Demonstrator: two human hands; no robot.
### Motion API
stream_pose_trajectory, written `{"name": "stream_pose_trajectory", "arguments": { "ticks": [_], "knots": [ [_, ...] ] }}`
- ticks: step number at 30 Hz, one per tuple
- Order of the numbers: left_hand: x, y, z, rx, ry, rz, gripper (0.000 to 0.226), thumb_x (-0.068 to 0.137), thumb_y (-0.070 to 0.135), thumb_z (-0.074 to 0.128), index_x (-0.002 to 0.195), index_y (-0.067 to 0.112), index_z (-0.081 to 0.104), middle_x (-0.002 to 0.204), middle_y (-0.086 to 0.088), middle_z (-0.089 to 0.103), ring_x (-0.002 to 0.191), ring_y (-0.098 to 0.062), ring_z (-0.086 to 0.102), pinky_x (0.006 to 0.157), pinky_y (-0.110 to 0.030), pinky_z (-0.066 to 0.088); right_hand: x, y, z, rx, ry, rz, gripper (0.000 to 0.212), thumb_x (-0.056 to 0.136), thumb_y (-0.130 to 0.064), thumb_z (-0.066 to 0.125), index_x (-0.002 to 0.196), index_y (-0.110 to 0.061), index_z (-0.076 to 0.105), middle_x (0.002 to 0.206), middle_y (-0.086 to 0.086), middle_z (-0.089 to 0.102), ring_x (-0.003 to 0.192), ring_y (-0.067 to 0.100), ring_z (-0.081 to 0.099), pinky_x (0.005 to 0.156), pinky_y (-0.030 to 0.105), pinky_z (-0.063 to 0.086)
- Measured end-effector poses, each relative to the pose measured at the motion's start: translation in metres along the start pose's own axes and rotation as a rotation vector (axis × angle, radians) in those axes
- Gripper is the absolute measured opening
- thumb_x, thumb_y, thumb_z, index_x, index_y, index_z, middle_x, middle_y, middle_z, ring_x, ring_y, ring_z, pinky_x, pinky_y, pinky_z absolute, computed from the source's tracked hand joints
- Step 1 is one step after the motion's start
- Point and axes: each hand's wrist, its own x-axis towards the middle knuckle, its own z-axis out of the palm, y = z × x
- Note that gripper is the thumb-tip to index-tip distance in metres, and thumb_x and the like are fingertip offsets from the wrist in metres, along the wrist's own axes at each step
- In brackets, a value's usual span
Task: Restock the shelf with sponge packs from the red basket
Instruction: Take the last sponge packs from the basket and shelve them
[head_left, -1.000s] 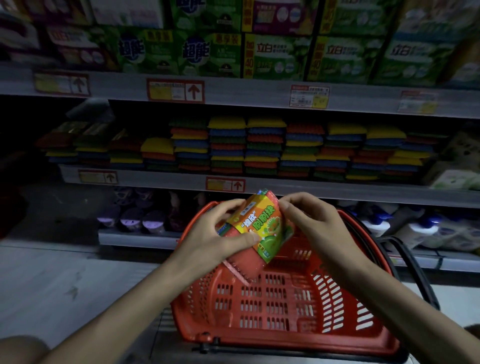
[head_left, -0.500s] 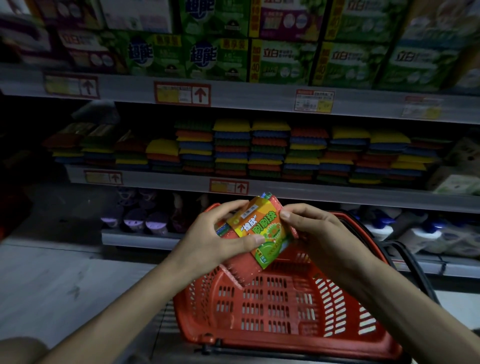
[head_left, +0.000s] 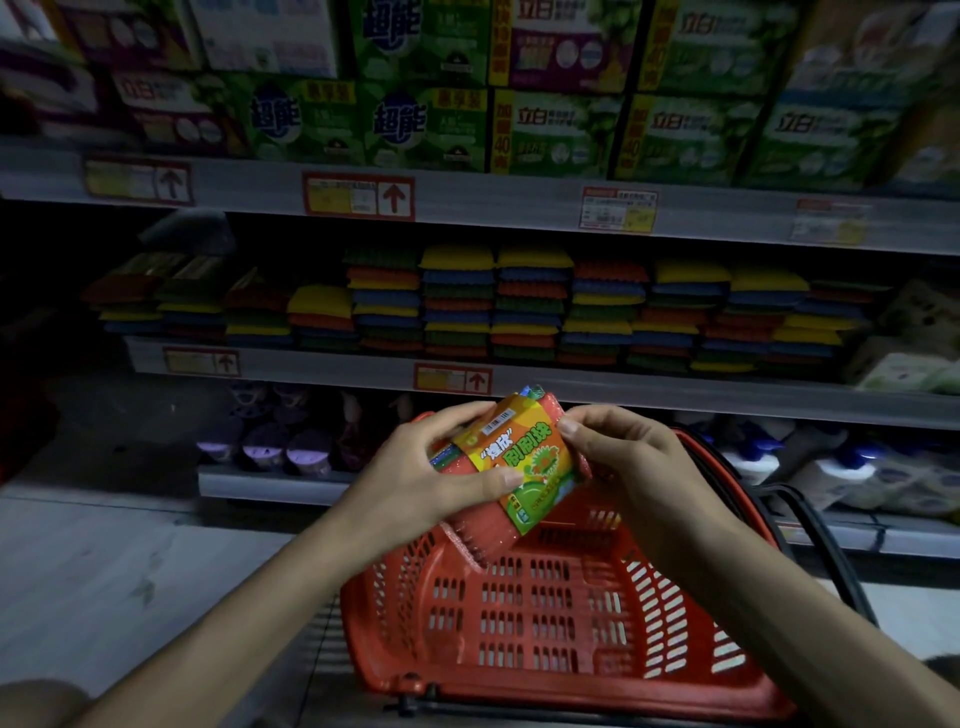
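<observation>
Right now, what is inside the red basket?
The red basket shows only bare slotted floor and walls where visible. Its far end is covered by the sponge pack and the left hand and right hand gripping it, so unknown.

**Sponge pack (head_left: 519, 462) over the red basket (head_left: 545, 623)**

The pack, red sponges under an orange-and-green label, tilts top toward 1 o'clock, gripped between left hand (head_left: 415, 478) and right hand (head_left: 623, 462). The shelf (head_left: 571, 387) at 12 o'clock holds colourful sponge stacks (head_left: 530, 306).
</observation>
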Motion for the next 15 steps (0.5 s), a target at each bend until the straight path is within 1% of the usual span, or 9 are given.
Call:
{"name": "stream_pose_trajectory", "arguments": {
  "ticks": [2, 3, 5, 6, 8, 10, 11, 13, 15],
  "knots": [
    [0.000, 0.001, 0.000, -0.034, 0.000, -0.018, 0.074, 0.070, 0.039, 0.088, 0.138, 0.037, 0.058, 0.124, 0.006, 0.071, 0.105, -0.011, 0.073, 0.089, -0.036, 0.062, 0.000, -0.001, 0.003, -0.025, 0.031, -0.003, 0.022, 0.085, -0.024, 0.072, 0.098, -0.007, 0.074, 0.095, 0.010, 0.079, 0.083, 0.023, 0.076, 0.065, 0.031, 0.060],
    [0.000, 0.002, -0.001, -0.034, -0.001, -0.032, 0.076, 0.070, 0.042, 0.087, 0.139, 0.039, 0.057, 0.126, 0.008, 0.071, 0.106, -0.009, 0.073, 0.091, -0.035, 0.061, 0.001, -0.002, 0.004, -0.047, 0.059, -0.019, 0.017, 0.087, -0.023, 0.073, 0.096, -0.009, 0.076, 0.096, 0.011, 0.079, 0.086, 0.028, 0.076, 0.067, 0.036, 0.062],
    [-0.002, 0.004, -0.005, -0.028, -0.046, -0.066, 0.085, 0.069, 0.045, 0.087, 0.145, 0.042, 0.050, 0.132, 0.011, 0.067, 0.110, -0.006, 0.070, 0.096, -0.034, 0.059, 0.003, -0.004, 0.007, -0.099, 0.115, -0.073, 0.011, 0.090, -0.023, 0.074, 0.092, -0.013, 0.078, 0.097, 0.012, 0.078, 0.095, 0.037, 0.074, 0.080, 0.051, 0.062],
    [-0.003, 0.004, -0.008, -0.033, -0.086, -0.081, 0.089, 0.071, 0.042, 0.088, 0.149, 0.043, 0.045, 0.135, 0.012, 0.065, 0.113, -0.006, 0.069, 0.097, -0.034, 0.058, 0.004, -0.007, 0.009, -0.122, 0.130, -0.103, 0.010, 0.090, -0.025, 0.075, 0.091, -0.015, 0.079, 0.097, 0.010, 0.079, 0.098, 0.037, 0.073, 0.085, 0.054, 0.060],
    [-0.006, 0.005, -0.013, -0.053, -0.113, -0.096, 0.091, 0.073, 0.035, 0.090, 0.150, 0.046, 0.042, 0.138, 0.012, 0.063, 0.115, -0.006, 0.069, 0.096, -0.032, 0.058, 0.004, -0.012, 0.014, -0.159, 0.143, -0.169, 0.011, 0.090, -0.027, 0.075, 0.093, -0.018, 0.080, 0.097, 0.004, 0.079, 0.099, 0.031, 0.074, 0.086, 0.051, 0.059],
    [-0.007, 0.007, -0.019, -0.096, -0.035, -0.098, 0.089, 0.069, 0.032, 0.091, 0.145, 0.047, 0.048, 0.134, 0.007, 0.065, 0.111, -0.009, 0.070, 0.094, -0.032, 0.059, 0.006, -0.016, 0.022, -0.185, 0.153, -0.253, 0.011, 0.092, -0.026, 0.073, 0.098, -0.020, 0.079, 0.099, -0.002, 0.078, 0.100, 0.020, 0.073, 0.085, 0.044, 0.060],
    [-0.008, 0.008, -0.022, -0.123, 0.021, -0.103, 0.084, 0.067, 0.032, 0.089, 0.142, 0.046, 0.053, 0.132, 0.003, 0.066, 0.110, -0.010, 0.071, 0.094, -0.033, 0.059, 0.008, -0.017, 0.026, -0.195, 0.159, -0.292, 0.012, 0.093, -0.026, 0.072, 0.103, -0.023, 0.078, 0.103, -0.006, 0.077, 0.102, 0.013, 0.072, 0.086, 0.038, 0.060],
    [-0.009, 0.009, -0.029, -0.204, 0.115, -0.128, 0.076, 0.065, 0.030, 0.089, 0.135, 0.041, 0.060, 0.125, -0.001, 0.071, 0.106, -0.015, 0.073, 0.092, -0.034, 0.060, 0.014, -0.014, 0.034, -0.214, 0.180, -0.338, 0.021, 0.094, -0.028, 0.071, 0.115, -0.029, 0.072, 0.112, -0.010, 0.074, 0.106, 0.001, 0.068, 0.091, 0.029, 0.057],
    [-0.011, 0.010, -0.039, -0.312, 0.199, -0.156, 0.074, 0.064, 0.028, 0.092, 0.131, 0.032, 0.062, 0.117, -0.003, 0.075, 0.100, -0.019, 0.075, 0.085, -0.035, 0.061, 0.018, -0.009, 0.043, -0.233, 0.195, -0.339, 0.035, 0.093, -0.032, 0.072, 0.127, -0.032, 0.064, 0.122, -0.009, 0.069, 0.114, 0.002, 0.065, 0.095, 0.028, 0.055]
  ]
}}
